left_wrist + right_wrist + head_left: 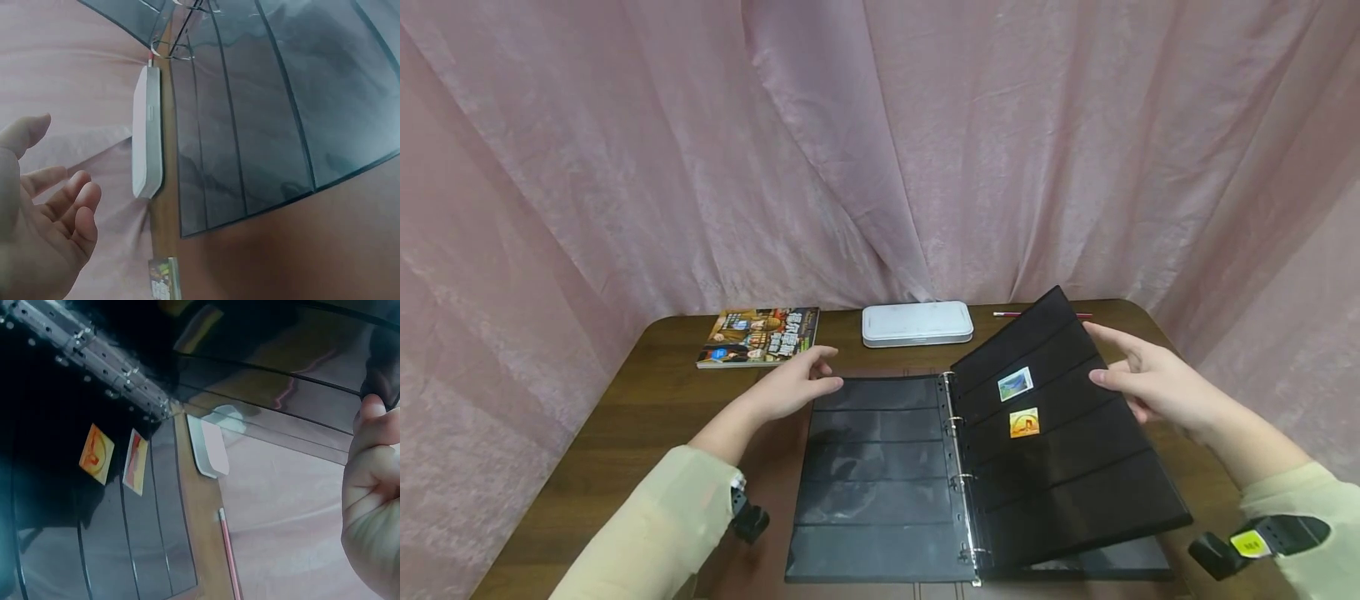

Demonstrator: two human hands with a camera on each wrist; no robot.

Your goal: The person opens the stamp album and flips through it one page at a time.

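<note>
Head view: pink curtains [970,150] hang in folds behind a brown wooden table [617,467] with rounded far corners. A ring binder [958,467] lies open there, near the viewer, its black pages divided into strips. One right-side page [1075,467] stands tilted up, bearing a green-blue stamp [1016,383] and an orange stamp [1024,422]. The right hand [1172,387] pinches this page's outer edge. The left hand [793,385] hangs near the left page's far corner, thumb and fingers apart, holding nothing. A picture book [758,337], a white case [917,323] and a pencil [1009,314] line the far edge; bare wood spans the left side.

Left wrist view: the left hand's fingers curl loosely, apart from the glossy page [250,125].

Right wrist view: thumb and finger hold the raised, reflective sheet; a gap parts it from the page below, where two more stamps [97,454] show.
</note>
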